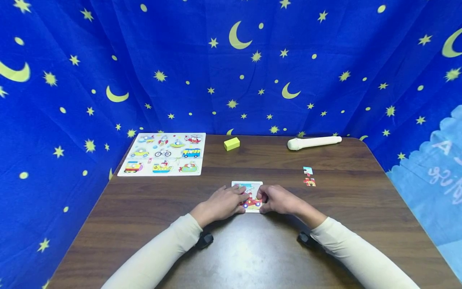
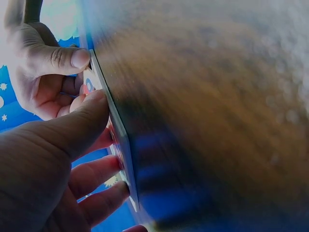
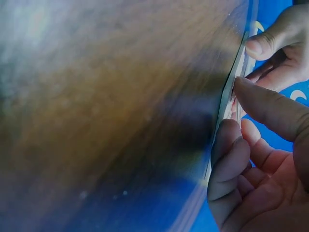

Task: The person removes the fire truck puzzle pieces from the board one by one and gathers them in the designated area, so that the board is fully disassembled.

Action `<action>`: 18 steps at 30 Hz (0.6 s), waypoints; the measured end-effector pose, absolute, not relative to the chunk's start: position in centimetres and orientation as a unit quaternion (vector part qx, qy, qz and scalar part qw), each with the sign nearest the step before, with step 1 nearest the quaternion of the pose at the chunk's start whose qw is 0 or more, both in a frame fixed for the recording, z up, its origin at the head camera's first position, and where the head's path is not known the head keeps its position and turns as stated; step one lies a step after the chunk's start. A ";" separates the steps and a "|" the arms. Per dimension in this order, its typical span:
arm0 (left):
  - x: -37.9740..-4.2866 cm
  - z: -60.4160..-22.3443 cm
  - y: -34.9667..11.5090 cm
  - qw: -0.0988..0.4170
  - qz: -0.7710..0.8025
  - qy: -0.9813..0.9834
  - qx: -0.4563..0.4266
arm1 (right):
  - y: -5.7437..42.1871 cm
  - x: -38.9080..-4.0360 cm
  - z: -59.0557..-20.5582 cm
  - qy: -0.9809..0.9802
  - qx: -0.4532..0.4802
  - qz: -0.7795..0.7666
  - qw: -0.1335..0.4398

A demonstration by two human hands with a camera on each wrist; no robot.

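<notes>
A small jigsaw puzzle (image 1: 255,183) in a white-rimmed tray lies between both hands, its picture showing a red vehicle. Near its upper right, a pale patch of tray shows. My left hand (image 1: 227,202) rests over the left side, its fingers extended on the picture and its thumb (image 2: 82,121) at the near edge. At the right side, my right hand (image 1: 278,199) has curled fingers and thumb (image 3: 263,104) on the puzzle's edge; it hides what lies beneath. Two loose jigsaw pieces, a blue one (image 1: 307,170) and a red one (image 1: 309,182), lie to the right.
A white board (image 1: 198,173) with several vehicle shapes lies at the back left of the wooden table (image 1: 173,261). Behind the puzzle is a yellow block (image 1: 232,143). An off-white rod (image 1: 317,141) with one thick rounded end lies back right. A starry blue cloth (image 1: 202,60) hangs behind.
</notes>
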State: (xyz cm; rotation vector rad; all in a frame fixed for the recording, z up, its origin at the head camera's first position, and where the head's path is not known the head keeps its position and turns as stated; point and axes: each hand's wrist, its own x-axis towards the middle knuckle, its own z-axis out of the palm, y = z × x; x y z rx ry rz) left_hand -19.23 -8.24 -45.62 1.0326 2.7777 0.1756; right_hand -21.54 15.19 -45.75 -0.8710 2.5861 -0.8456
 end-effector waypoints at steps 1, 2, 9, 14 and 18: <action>-19.2 -45.6 -8.3 0.086 0.059 0.932 0.347 | 15.2 -21.5 -45.7 0.896 -0.302 -0.292 0.141; -19.2 -45.6 -8.3 0.086 0.059 0.932 0.347 | 15.2 -21.5 -45.7 0.897 -0.302 -0.291 0.140; -19.2 -45.6 -8.3 0.098 0.058 0.934 0.339 | 15.4 -21.4 -45.6 0.897 -0.308 -0.289 0.133; -19.2 -45.5 -8.3 0.100 0.059 0.934 0.338 | 15.9 -21.6 -45.3 0.891 -0.317 -0.294 0.140; -19.2 -45.5 -8.3 0.102 0.061 0.934 0.338 | 17.0 -21.8 -45.0 0.881 -0.316 -0.315 0.156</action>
